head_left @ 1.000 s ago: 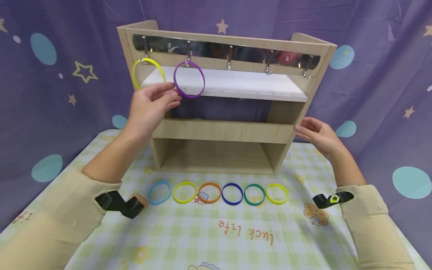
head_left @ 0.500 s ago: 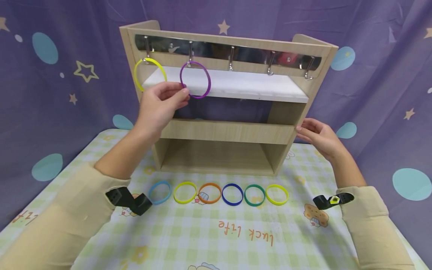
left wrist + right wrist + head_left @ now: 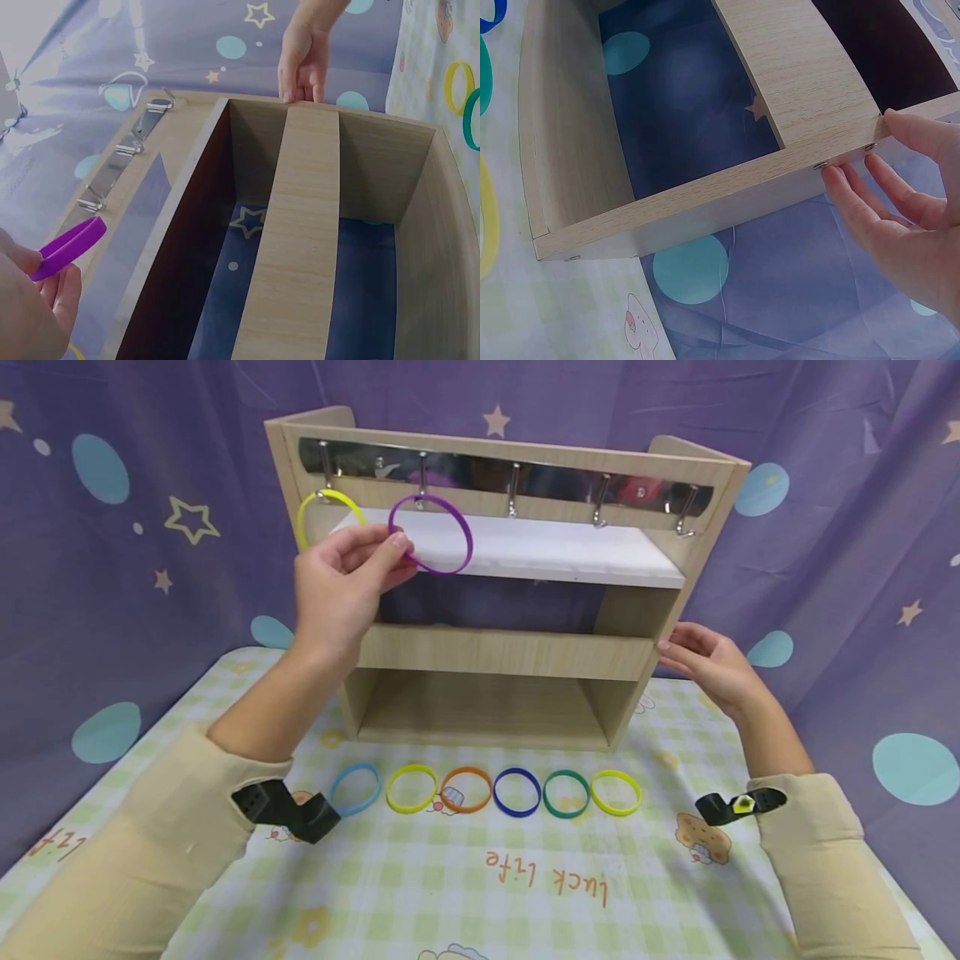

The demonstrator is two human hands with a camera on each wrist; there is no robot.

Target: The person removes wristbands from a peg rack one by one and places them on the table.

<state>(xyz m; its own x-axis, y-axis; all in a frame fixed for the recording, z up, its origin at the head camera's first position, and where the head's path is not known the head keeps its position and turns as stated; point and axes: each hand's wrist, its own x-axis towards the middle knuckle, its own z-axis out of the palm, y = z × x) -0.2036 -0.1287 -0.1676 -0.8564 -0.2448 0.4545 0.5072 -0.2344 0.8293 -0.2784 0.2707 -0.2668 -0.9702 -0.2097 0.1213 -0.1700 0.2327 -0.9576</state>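
Note:
My left hand [image 3: 341, 581] pinches a purple silicone wristband [image 3: 470, 541] between thumb and fingers, in front of the second hook [image 3: 422, 477] from the left. Whether the band touches that hook cannot be told. On the first hook hangs a yellow wristband [image 3: 302, 522], partly hidden by my left hand. In the left wrist view, the purple band [image 3: 71, 249] tilts toward the hook rail. My right hand [image 3: 708, 667] touches the right side of the wooden shelf unit [image 3: 510, 653]; in the right wrist view, thumb and loosely bent fingers [image 3: 847, 199] rest against its edge and outer side.
Several wristbands lie in a row before the unit: light blue [image 3: 332, 789], yellow [image 3: 387, 789], orange [image 3: 467, 768], dark blue [image 3: 516, 770], green [image 3: 566, 772] and yellow [image 3: 615, 771]. A checked cloth [image 3: 420, 885] covers the table. Behind hangs a purple curtain [image 3: 570, 402].
My left hand has moved the purple wristband rightward, then slightly up, and the band has turned a little. The right hand keeps its place on the unit's side.

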